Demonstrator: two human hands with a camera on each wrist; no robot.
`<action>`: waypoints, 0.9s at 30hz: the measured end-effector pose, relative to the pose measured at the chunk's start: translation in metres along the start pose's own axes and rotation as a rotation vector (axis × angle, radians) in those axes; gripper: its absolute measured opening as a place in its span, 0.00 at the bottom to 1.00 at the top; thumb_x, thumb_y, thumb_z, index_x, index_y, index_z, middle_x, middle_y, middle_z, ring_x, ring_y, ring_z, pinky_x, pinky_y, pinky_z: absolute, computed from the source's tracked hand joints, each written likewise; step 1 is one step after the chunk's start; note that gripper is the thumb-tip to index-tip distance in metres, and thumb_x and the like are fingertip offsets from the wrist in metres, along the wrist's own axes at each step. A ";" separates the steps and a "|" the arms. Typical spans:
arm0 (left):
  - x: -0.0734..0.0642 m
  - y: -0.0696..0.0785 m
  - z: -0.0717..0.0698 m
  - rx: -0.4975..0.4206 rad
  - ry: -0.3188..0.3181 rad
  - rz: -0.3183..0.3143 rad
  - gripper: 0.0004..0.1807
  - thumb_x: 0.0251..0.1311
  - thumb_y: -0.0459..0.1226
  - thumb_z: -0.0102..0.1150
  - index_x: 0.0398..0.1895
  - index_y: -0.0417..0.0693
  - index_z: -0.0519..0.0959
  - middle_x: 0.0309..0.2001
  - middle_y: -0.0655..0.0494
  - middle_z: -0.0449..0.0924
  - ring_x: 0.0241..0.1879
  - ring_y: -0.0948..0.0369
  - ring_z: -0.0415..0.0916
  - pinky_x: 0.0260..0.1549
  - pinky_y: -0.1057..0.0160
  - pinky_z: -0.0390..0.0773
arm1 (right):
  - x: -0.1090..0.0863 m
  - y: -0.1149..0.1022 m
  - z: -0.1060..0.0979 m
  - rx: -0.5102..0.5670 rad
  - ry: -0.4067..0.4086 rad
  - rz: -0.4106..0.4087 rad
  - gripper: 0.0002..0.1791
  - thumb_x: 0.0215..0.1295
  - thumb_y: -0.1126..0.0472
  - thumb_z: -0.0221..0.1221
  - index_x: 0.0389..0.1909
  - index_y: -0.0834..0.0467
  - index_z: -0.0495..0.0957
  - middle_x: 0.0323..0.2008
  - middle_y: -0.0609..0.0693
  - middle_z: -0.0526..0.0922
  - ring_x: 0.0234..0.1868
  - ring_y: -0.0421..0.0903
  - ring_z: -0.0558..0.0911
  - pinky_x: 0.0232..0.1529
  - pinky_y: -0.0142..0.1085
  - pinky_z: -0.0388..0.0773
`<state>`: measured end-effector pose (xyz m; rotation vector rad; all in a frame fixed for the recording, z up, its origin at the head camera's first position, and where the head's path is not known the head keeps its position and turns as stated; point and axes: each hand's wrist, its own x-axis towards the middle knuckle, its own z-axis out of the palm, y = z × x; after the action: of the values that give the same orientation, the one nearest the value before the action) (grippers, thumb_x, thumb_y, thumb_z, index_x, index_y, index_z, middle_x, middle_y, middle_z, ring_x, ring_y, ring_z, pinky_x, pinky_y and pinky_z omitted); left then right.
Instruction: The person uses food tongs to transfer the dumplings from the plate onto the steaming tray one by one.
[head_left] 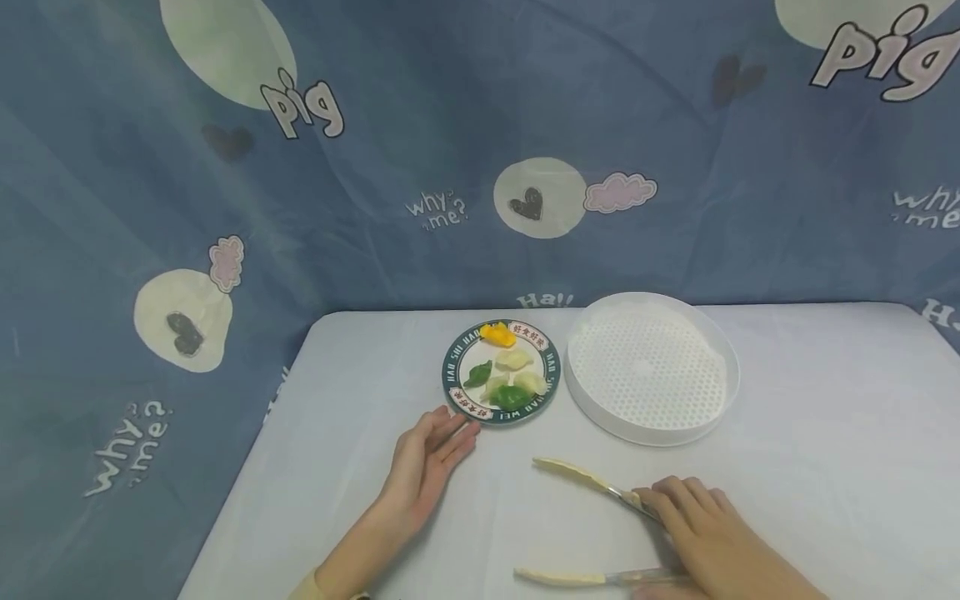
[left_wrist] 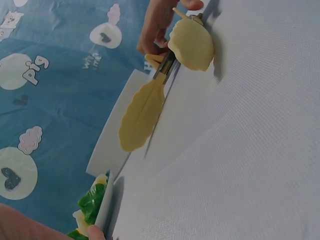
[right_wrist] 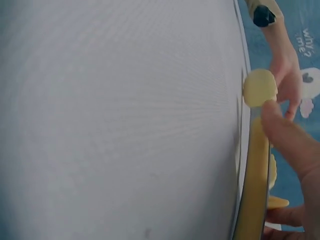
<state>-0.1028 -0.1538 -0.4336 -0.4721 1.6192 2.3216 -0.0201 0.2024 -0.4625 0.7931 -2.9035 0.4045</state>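
Observation:
My left hand (head_left: 427,467) lies at the near left edge of a round plate (head_left: 553,367), its fingers extended with the fingertips at the rim. Dumpling-shaped pieces rest on that plate: a yellow one (head_left: 498,335), several cream ones (head_left: 514,359) and two green ones (head_left: 513,397). To the right, my right hand (head_left: 705,533) holds a pair of food tongs (head_left: 572,472) low over the table. Their metal arms are spread wide, and both cream, leaf-shaped ends point left with nothing between them. In the left wrist view, the tong ends (left_wrist: 142,115) show broad faces.
A round white steamer tray (head_left: 645,437) with a perforated bottom stands right of the plate, near the table's back edge. White cloth covers the table (head_left: 825,400). Behind it hangs a blue curtain (head_left: 420,108) with printed pigs and words.

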 end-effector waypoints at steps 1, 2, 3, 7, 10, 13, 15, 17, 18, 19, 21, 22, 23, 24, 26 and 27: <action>0.000 0.000 0.000 -0.003 0.003 0.001 0.41 0.79 0.38 0.41 0.86 0.30 0.40 0.82 0.27 0.55 0.81 0.38 0.65 0.84 0.48 0.68 | 0.001 0.000 0.000 -0.006 0.017 -0.012 0.51 0.52 0.13 0.62 0.65 0.46 0.76 0.51 0.30 0.72 0.49 0.28 0.65 0.43 0.31 0.73; 0.001 0.001 0.001 -0.005 0.006 0.004 0.41 0.78 0.38 0.41 0.86 0.30 0.40 0.82 0.27 0.55 0.81 0.38 0.65 0.84 0.48 0.68 | 0.001 0.000 0.001 -0.005 0.037 -0.024 0.51 0.51 0.14 0.63 0.64 0.47 0.76 0.51 0.31 0.73 0.49 0.29 0.66 0.44 0.31 0.72; 0.001 0.001 0.001 -0.009 0.010 0.005 0.41 0.78 0.38 0.41 0.86 0.31 0.40 0.82 0.27 0.56 0.81 0.38 0.65 0.84 0.47 0.68 | 0.002 0.000 0.001 -0.001 0.045 -0.029 0.51 0.51 0.14 0.63 0.64 0.48 0.76 0.51 0.31 0.73 0.50 0.29 0.66 0.43 0.30 0.71; 0.002 0.002 0.001 -0.016 0.018 0.006 0.41 0.78 0.37 0.41 0.87 0.32 0.40 0.82 0.27 0.55 0.81 0.38 0.65 0.84 0.47 0.68 | 0.005 -0.002 0.000 -0.010 0.015 -0.020 0.51 0.54 0.14 0.61 0.65 0.48 0.76 0.51 0.32 0.74 0.51 0.30 0.67 0.46 0.33 0.73; 0.002 0.003 0.001 -0.014 0.021 0.002 0.41 0.78 0.37 0.41 0.87 0.33 0.40 0.82 0.28 0.55 0.81 0.38 0.65 0.84 0.48 0.68 | 0.006 -0.004 0.000 -0.031 -0.003 -0.013 0.51 0.54 0.13 0.59 0.64 0.48 0.77 0.51 0.33 0.75 0.51 0.31 0.69 0.46 0.34 0.73; 0.002 0.003 0.001 -0.010 0.020 0.002 0.41 0.79 0.38 0.41 0.87 0.33 0.40 0.82 0.28 0.55 0.81 0.38 0.64 0.85 0.48 0.68 | 0.007 -0.004 0.001 -0.060 0.009 -0.019 0.51 0.54 0.12 0.58 0.63 0.49 0.78 0.50 0.34 0.75 0.50 0.32 0.70 0.46 0.35 0.73; 0.003 0.003 0.001 -0.009 0.018 0.003 0.41 0.79 0.38 0.40 0.87 0.33 0.40 0.82 0.27 0.54 0.81 0.37 0.64 0.85 0.48 0.68 | 0.008 -0.005 0.002 -0.079 0.018 -0.023 0.52 0.53 0.11 0.57 0.61 0.49 0.78 0.49 0.35 0.75 0.50 0.33 0.70 0.46 0.35 0.72; 0.003 0.003 0.001 -0.009 0.016 0.002 0.40 0.79 0.38 0.40 0.87 0.33 0.40 0.82 0.27 0.54 0.81 0.37 0.64 0.85 0.48 0.67 | 0.008 -0.005 0.003 -0.086 0.022 -0.026 0.51 0.53 0.11 0.57 0.60 0.50 0.78 0.48 0.36 0.75 0.49 0.34 0.70 0.46 0.35 0.72; 0.003 0.003 0.001 -0.010 0.016 0.000 0.40 0.79 0.38 0.40 0.87 0.32 0.40 0.82 0.27 0.54 0.81 0.37 0.64 0.85 0.48 0.68 | 0.008 -0.005 0.003 -0.090 0.021 -0.026 0.51 0.53 0.11 0.57 0.59 0.50 0.78 0.47 0.36 0.75 0.48 0.34 0.69 0.45 0.36 0.72; 0.003 0.003 0.001 -0.009 0.016 -0.002 0.40 0.79 0.38 0.41 0.87 0.32 0.40 0.82 0.27 0.55 0.81 0.37 0.64 0.85 0.48 0.68 | 0.008 -0.005 0.004 -0.091 0.023 -0.027 0.51 0.53 0.11 0.57 0.59 0.50 0.78 0.47 0.36 0.75 0.48 0.34 0.70 0.45 0.35 0.72; 0.003 0.002 0.001 -0.012 0.018 -0.007 0.41 0.79 0.38 0.41 0.87 0.32 0.40 0.82 0.27 0.55 0.81 0.37 0.64 0.84 0.48 0.68 | 0.008 -0.005 0.004 -0.098 0.030 -0.032 0.51 0.52 0.11 0.57 0.58 0.50 0.79 0.46 0.36 0.75 0.47 0.34 0.70 0.45 0.35 0.71; 0.003 0.002 0.001 -0.013 0.018 -0.009 0.41 0.79 0.38 0.41 0.87 0.32 0.40 0.81 0.27 0.55 0.81 0.37 0.64 0.84 0.48 0.68 | 0.007 -0.005 0.005 -0.105 0.035 -0.035 0.51 0.52 0.10 0.57 0.57 0.50 0.79 0.46 0.37 0.76 0.47 0.35 0.71 0.45 0.36 0.71; 0.003 0.001 0.001 -0.013 0.019 -0.011 0.41 0.79 0.38 0.42 0.87 0.32 0.41 0.81 0.27 0.55 0.81 0.37 0.64 0.84 0.48 0.69 | 0.007 -0.004 0.005 -0.115 0.041 -0.038 0.51 0.52 0.10 0.57 0.56 0.50 0.79 0.46 0.37 0.76 0.47 0.35 0.72 0.46 0.36 0.71; 0.004 0.001 0.001 -0.012 0.021 -0.013 0.41 0.79 0.39 0.42 0.87 0.32 0.41 0.81 0.27 0.56 0.81 0.37 0.65 0.84 0.48 0.69 | 0.007 -0.004 0.005 -0.127 0.048 -0.043 0.51 0.51 0.10 0.56 0.56 0.50 0.79 0.45 0.38 0.77 0.47 0.35 0.73 0.46 0.36 0.71; 0.004 0.001 0.001 -0.013 0.022 -0.016 0.41 0.79 0.39 0.43 0.87 0.32 0.41 0.81 0.27 0.56 0.80 0.37 0.65 0.84 0.48 0.69 | 0.006 -0.004 0.006 -0.151 0.057 -0.045 0.52 0.51 0.09 0.55 0.55 0.50 0.79 0.45 0.39 0.77 0.46 0.37 0.74 0.46 0.37 0.71; 0.004 0.000 0.001 -0.013 0.022 -0.017 0.41 0.79 0.39 0.43 0.87 0.32 0.41 0.81 0.27 0.56 0.80 0.38 0.65 0.84 0.48 0.69 | 0.006 -0.004 0.006 -0.162 0.061 -0.045 0.52 0.51 0.08 0.54 0.55 0.50 0.79 0.44 0.39 0.77 0.46 0.37 0.74 0.46 0.38 0.71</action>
<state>-0.1065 -0.1527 -0.4343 -0.5139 1.6051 2.3235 -0.0233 0.1943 -0.4660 0.8043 -2.8119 0.1836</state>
